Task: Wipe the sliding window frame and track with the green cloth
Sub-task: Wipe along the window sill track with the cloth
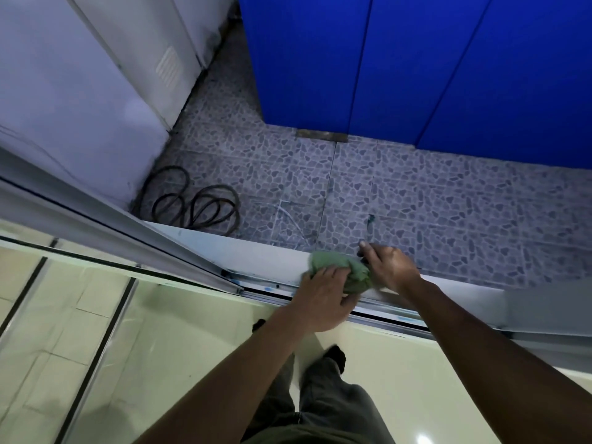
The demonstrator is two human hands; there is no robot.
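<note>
My single head camera looks steeply down and forward from standing height over both outstretched arms, close above the window track (pixel 320 291) and the pebble-patterned floor (pixel 416 193) beyond.

The cloth (pixel 339 270) is a soft, faded green, plain with no print. The window track (pixel 378 307) is silvery grey metal with dark lines along its channels and small blue flecks near its left end. The outer floor (pixel 432 200) carries a pebble pattern in grey and bluish grey. The panels (pixel 416 59) beyond are a strong, even blue. The coiled hose (pixel 198 203) is black. The inner floor (pixel 192 331) is pale cream and glossy. The trousers (pixel 320 408) are dull olive grey.
</note>
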